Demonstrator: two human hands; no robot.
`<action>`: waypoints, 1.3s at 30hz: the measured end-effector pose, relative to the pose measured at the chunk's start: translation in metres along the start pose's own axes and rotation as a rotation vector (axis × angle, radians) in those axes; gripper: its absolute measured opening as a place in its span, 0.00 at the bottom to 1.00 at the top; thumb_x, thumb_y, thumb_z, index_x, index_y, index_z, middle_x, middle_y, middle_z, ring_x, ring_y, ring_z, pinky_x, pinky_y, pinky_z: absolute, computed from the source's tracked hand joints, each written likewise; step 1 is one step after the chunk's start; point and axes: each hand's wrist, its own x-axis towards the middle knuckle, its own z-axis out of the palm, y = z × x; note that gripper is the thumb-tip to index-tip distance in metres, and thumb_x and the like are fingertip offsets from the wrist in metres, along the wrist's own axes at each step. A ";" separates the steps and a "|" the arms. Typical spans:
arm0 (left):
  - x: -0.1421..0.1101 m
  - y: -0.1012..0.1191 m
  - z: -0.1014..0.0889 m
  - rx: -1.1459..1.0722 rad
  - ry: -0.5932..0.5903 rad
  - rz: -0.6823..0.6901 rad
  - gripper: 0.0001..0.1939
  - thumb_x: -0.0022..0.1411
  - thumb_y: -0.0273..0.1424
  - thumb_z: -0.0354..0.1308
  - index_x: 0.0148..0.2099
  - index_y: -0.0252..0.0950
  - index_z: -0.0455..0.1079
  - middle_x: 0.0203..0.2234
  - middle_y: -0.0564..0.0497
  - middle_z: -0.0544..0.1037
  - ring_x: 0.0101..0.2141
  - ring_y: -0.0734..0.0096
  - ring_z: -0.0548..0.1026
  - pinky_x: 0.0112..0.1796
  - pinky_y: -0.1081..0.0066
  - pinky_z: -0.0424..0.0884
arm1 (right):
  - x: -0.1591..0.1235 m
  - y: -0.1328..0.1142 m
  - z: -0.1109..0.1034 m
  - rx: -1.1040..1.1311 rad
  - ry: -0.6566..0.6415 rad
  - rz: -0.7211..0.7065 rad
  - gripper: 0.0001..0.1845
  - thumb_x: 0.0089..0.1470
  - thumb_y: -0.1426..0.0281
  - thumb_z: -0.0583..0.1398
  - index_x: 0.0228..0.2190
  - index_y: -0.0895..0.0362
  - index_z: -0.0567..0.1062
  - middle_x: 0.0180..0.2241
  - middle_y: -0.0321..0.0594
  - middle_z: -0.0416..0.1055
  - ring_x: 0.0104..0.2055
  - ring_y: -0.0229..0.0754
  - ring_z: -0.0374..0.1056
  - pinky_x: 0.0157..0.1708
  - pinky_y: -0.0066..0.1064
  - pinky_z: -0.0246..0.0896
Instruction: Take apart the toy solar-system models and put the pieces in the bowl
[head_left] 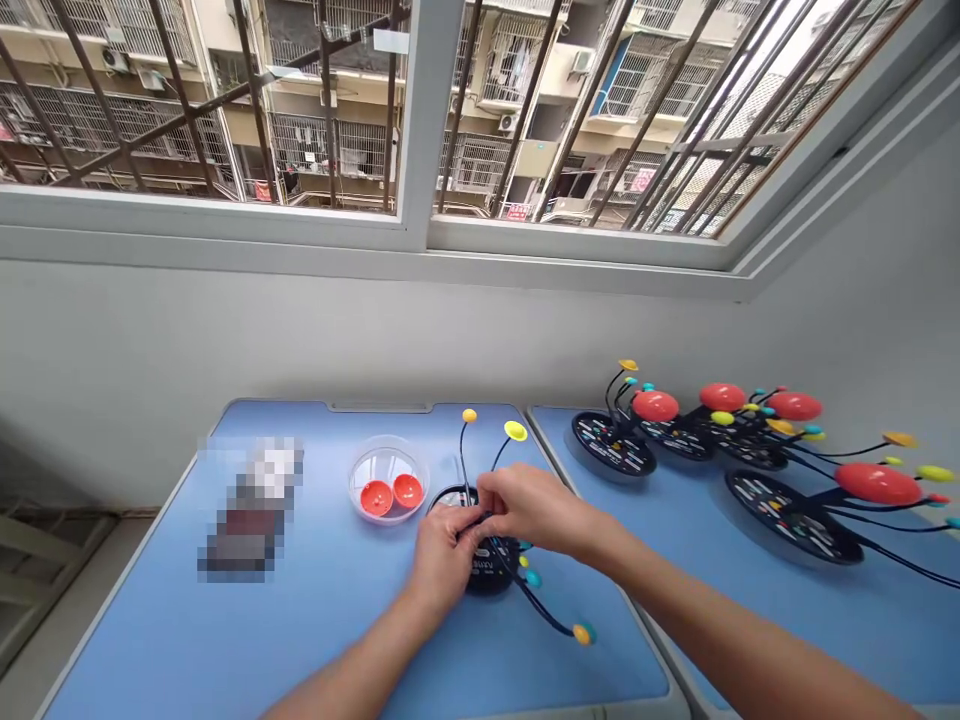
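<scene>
1. Now, a black round toy (487, 578) sits on the blue desk (315, 640), just to the right of the clear bowl (382, 462) and a bit nearer the person.
2. Its top has little white marks. Thin black stems (544, 607) bend out from it. One has an orange ball (469, 415) at its tip, one has a yellow saucer (515, 431), and a long one has an orange knob (582, 634). A small blue knob (533, 579) shows by the edge.
3. The toy is right under the fingers, which hide its middle.
4. The fingers of the left hand (442, 550) and the right hand (529, 505) are bent and come together over it, right of the bowl. You cannot tell if they grip a part, because they cover that spot.
5. In the bowl lie two red cups (376, 498), side by side.
6. Far to the right of the bowl, more black toys (613, 444) with red egg shapes (877, 484) stand on a second desk (675, 525).
</scene>
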 end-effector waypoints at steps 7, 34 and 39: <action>-0.001 -0.003 0.002 0.008 0.021 -0.037 0.11 0.58 0.27 0.53 0.37 0.42 0.76 0.29 0.53 0.79 0.33 0.66 0.70 0.37 0.68 0.66 | -0.001 -0.007 -0.004 -0.037 0.046 0.034 0.07 0.37 0.80 0.58 0.16 0.56 0.69 0.16 0.35 0.67 0.23 0.39 0.62 0.21 0.28 0.40; -0.016 0.043 -0.073 -0.555 0.207 -0.110 0.10 0.49 0.34 0.62 0.34 0.33 0.75 0.19 0.53 0.71 0.21 0.75 0.69 0.26 0.74 0.66 | 0.000 -0.033 -0.018 0.895 -0.148 -0.101 0.11 0.39 0.65 0.60 0.25 0.58 0.66 0.19 0.31 0.64 0.20 0.33 0.60 0.18 0.23 0.56; -0.021 0.050 -0.085 -0.278 0.147 -0.131 0.11 0.48 0.33 0.59 0.34 0.32 0.75 0.16 0.54 0.67 0.22 0.72 0.68 0.28 0.70 0.69 | -0.002 -0.046 -0.013 0.811 -0.117 -0.125 0.03 0.39 0.71 0.57 0.21 0.58 0.67 0.15 0.28 0.61 0.16 0.31 0.55 0.15 0.22 0.50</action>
